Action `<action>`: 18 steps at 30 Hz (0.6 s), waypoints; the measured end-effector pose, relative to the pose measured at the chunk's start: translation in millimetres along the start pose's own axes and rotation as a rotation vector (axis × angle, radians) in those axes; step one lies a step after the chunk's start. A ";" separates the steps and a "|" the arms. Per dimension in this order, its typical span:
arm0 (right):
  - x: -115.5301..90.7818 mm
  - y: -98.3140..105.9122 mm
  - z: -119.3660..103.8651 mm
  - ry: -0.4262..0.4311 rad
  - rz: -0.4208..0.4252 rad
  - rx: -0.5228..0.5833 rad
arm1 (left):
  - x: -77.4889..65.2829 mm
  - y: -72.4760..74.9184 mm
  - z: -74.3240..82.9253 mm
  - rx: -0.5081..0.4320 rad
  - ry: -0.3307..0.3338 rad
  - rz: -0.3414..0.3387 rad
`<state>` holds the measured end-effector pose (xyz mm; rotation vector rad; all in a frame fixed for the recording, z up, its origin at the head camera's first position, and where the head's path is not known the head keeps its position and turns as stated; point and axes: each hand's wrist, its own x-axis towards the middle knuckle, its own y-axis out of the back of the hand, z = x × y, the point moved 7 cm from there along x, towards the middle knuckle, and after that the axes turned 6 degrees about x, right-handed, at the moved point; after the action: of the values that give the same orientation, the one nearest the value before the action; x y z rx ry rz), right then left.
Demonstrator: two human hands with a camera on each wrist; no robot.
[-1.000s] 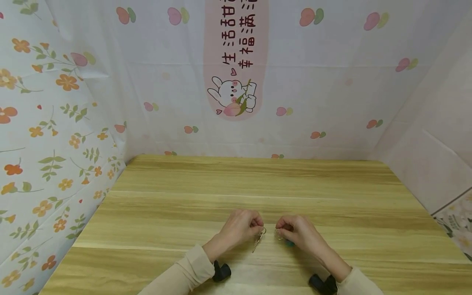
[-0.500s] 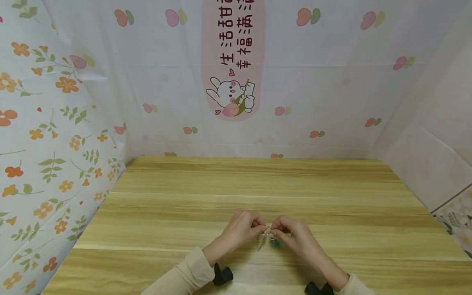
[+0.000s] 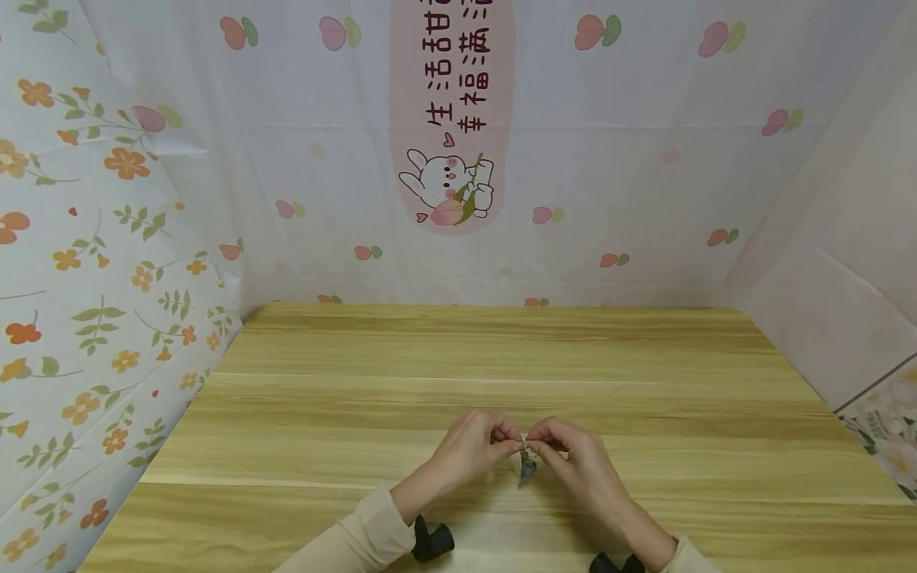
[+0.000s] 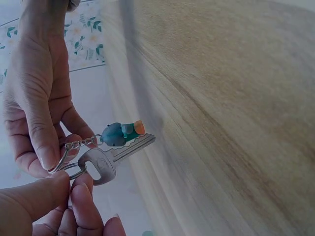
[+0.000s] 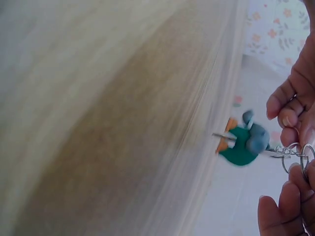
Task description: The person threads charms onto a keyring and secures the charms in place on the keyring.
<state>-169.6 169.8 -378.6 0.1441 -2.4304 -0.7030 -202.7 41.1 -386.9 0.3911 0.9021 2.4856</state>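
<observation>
Above the table, my left hand [image 3: 466,446] and right hand [image 3: 580,458] meet at the fingertips. In the left wrist view, my left hand [image 4: 64,206] pinches a thin metal key ring [image 4: 78,174] that carries a silver key [image 4: 106,167]. My right hand [image 4: 37,98] pinches the metal loop of a keychain, whose short chain [image 4: 81,143] ends in a small teal figure [image 4: 115,133] with an orange end. The loop and key ring overlap at the fingertips. In the right wrist view the figure [image 5: 241,150] hangs in front of the key's shaft.
A wood-grain table [image 3: 458,358] lies under both hands. Behind it hangs a white cloth [image 3: 322,159] with fruit prints and a rabbit drawing; a flower-patterned cloth [image 3: 107,318] covers the left side. Black wrist mounts [image 3: 433,543] sit below the forearms.
My right hand has moved left to meet my left hand, which shifted slightly right. The keychain figure and the key, apart before, now hang together between the hands.
</observation>
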 end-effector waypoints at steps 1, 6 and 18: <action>0.1 0.3 -0.5 0.004 0.006 -0.004 | -0.3 0.4 -0.3 -0.004 0.004 0.000; -0.2 1.1 -1.7 -0.003 0.009 -0.009 | -1.0 1.2 0.1 0.002 0.004 0.016; -0.6 -3.6 2.1 -0.051 -0.089 0.083 | -3.1 1.7 2.0 0.022 -0.006 0.081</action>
<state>-170.6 167.8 -382.2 0.2727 -2.5163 -0.6517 -199.8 39.4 -384.6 0.4501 0.9291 2.5482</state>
